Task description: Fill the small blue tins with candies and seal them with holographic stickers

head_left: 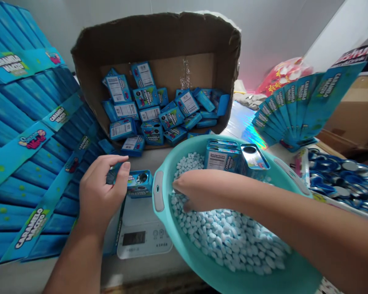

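Note:
My left hand [102, 192] is beside a small blue candy tin [140, 183], its thumb and forefinger curved apart. The tin is upright on a digital kitchen scale [145, 241], with a dark round opening in its top. My right hand [196, 190] reaches into a turquoise basin [184, 255] of pale blue candies [233, 232]. Its fingers point down among the candies and are partly hidden, so what they hold cannot be seen. More blue tins [222, 157] stand at the basin's far side; one tilted tin [254, 156] shows a round hole.
A cardboard box [156, 41] on its side holds many blue boxes. Stacked blue display cartons [33, 143] rise on the left. To the right are fanned blue display cards [294, 106] and a tray of round metallic blue pieces [346, 175].

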The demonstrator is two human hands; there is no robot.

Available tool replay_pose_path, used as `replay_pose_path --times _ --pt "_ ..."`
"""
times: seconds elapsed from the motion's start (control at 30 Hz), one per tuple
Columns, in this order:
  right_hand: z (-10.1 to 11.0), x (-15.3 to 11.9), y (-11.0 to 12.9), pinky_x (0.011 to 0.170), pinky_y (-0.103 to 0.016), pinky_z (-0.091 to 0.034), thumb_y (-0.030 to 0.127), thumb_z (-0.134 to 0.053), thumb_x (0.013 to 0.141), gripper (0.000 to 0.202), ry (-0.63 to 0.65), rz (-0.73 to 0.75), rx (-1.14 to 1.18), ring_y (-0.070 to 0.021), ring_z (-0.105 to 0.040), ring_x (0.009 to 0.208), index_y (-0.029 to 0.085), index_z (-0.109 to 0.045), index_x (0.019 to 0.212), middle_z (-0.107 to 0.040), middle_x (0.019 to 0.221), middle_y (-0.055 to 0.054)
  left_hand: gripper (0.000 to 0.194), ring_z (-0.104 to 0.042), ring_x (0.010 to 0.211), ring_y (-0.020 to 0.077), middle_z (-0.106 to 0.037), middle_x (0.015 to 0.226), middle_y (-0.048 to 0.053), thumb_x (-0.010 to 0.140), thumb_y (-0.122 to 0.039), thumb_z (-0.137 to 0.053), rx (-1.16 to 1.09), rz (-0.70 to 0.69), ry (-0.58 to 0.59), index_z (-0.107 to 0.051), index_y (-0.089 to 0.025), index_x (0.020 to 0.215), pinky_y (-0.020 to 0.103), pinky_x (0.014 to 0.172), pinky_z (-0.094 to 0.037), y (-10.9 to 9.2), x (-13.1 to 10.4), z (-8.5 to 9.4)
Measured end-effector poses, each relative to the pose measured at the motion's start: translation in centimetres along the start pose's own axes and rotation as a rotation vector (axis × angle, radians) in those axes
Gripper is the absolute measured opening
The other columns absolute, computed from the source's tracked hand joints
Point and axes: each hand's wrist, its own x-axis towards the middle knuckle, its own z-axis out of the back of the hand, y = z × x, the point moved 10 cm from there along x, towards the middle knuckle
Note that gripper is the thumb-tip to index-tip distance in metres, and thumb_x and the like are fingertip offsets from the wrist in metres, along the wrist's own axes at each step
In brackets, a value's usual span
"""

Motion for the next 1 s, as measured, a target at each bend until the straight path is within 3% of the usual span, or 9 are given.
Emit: replay_pose_path --times 0.1,0.33,0.57,0.83,1.0 --pt "0.1 -0.1 0.0 0.048 -0.029 -0.031 0.020 -0.072 0.081 0.015 -0.005 0.000 0.025 -0.0190 -0.058 0.062 0.014 -0.075 0.094 -0.073 0.084 -0.009 0.012 -0.067 0.093 0.0185 -0.071 0.098 0.003 0.092 -0.029 -0.060 -0.027 0.060 -0.021 -0.068 -0.022 0.097 0.033 0.087 -0.052 0.8 0.0 0.3" --pt "0.0 -0.1 -0.6 0.044 -0.027 -0.028 0.020 -0.072 0.077 0.008 -0.030 0.007 0.108 -0.0130 -0.043 0.051 0.018 -0.072 0.084 -0.066 0.070 -0.003 0.013 -0.068 0.094 0.0202 -0.070 0.100 0.000 0.092 -0.030 -0.061 -0.032 0.080 0.006 -0.068 -0.024 0.101 0.036 0.088 -0.053 0.9 -0.1 0.7" --pt "-0.5 0.0 -0.7 0.044 -0.027 -0.031 0.027 -0.079 0.075 0.019 -0.011 0.024 0.139 -0.0127 -0.046 0.050 0.019 -0.075 0.092 -0.069 0.075 -0.001 0.010 -0.068 0.094 0.0201 -0.071 0.099 0.000 0.091 -0.026 -0.062 0.004 0.014 -0.010 -0.067 -0.024 0.099 0.036 0.088 -0.053 -0.4 0.0 1.2" --pt "0.6 -0.5 -0.6 0.046 -0.027 -0.028 0.012 -0.064 0.075 0.012 -0.050 0.037 0.091 -0.0136 -0.042 0.051 0.020 -0.071 0.081 -0.066 0.072 -0.004 0.010 -0.067 0.098 0.0206 -0.071 0.100 0.001 0.090 -0.024 -0.063 0.053 -0.068 -0.005 -0.066 -0.023 0.099 0.034 0.091 -0.051 -1.2 0.1 1.1" --pt "2.4 -0.3 -1.2 0.055 -0.027 -0.032 0.014 -0.064 0.082 0.006 -0.196 0.084 0.114 -0.0153 -0.050 0.064 0.017 -0.068 0.083 -0.069 0.080 -0.004 0.010 -0.067 0.098 0.0208 -0.070 0.100 0.002 0.090 -0.025 -0.063 0.059 -0.103 0.005 -0.066 -0.023 0.100 0.034 0.092 -0.050 -1.6 -0.1 1.0"
